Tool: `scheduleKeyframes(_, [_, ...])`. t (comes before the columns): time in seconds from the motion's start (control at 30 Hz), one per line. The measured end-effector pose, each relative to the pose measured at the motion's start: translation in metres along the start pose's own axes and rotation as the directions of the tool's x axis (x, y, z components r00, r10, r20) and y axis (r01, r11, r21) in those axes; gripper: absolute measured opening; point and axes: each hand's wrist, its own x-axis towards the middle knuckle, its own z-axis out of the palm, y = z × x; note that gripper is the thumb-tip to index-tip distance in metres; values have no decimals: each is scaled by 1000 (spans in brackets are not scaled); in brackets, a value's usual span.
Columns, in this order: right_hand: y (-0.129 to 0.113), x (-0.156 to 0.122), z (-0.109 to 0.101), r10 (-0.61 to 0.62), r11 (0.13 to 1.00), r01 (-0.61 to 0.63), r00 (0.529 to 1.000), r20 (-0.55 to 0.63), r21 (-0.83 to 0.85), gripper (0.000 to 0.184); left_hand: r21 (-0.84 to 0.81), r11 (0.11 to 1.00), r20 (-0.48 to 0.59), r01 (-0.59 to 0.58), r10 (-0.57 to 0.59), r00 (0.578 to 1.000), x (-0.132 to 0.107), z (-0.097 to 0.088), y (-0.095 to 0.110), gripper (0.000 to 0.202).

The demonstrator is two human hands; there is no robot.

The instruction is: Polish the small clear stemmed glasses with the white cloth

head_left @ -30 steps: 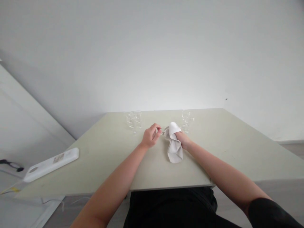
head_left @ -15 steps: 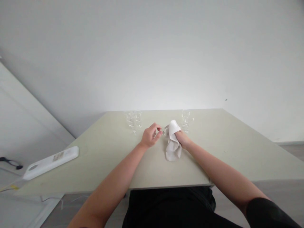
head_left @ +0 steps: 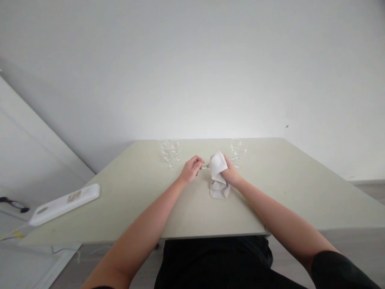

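Above the middle of the table, my left hand (head_left: 190,170) has its fingers closed on the foot end of a clear stemmed glass (head_left: 205,166). The stem lies nearly level, pointing right into a white cloth (head_left: 218,165). Most of the glass's bowl is hidden by the cloth. My right hand (head_left: 231,173) is closed on the cloth from the right side, wrapping it about the bowl, and its fingers are largely covered. A loose end of the cloth hangs below towards the tabletop.
Several clear stemmed glasses (head_left: 170,150) stand at the back left of the pale table (head_left: 126,200). More clear glasses (head_left: 237,150) are behind my right hand. A long white object with a label (head_left: 66,204) lies at the left edge. A wall (head_left: 204,80) rises behind.
The cloth has turned and shifted slightly left over the glass's bowl, covering more of it. My left fingers have rotated around the foot, and more of the stem shows.
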Motion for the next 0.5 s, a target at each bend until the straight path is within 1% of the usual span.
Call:
scheduleKeyframes(0.07, [0,-2,1,54,996,-51,998,-42,67,38,71,989,11,-129,129,992,-9,2,4,40])
scheduleKeyframes(0.13, [0,-6,2,55,995,-52,998,-35,84,37,110,976,2,-188,189,982,-19,4,7,34])
scheduleKeyframes(0.2, [3,-11,2,23,997,-21,1000,-20,70,35,116,974,-6,-193,195,981,-26,7,7,31])
scheduleKeyframes(0.27, [7,-15,2,16,998,-14,1000,-17,66,30,117,978,8,-172,172,985,-30,8,6,30])
scheduleKeyframes(0.37, [15,-14,2,35,997,-33,999,-30,69,30,136,980,31,-143,140,990,-28,9,3,30])
scheduleKeyframes(0.5, [18,-9,2,29,998,-26,998,-64,51,35,167,974,23,-153,151,988,-21,9,0,31])
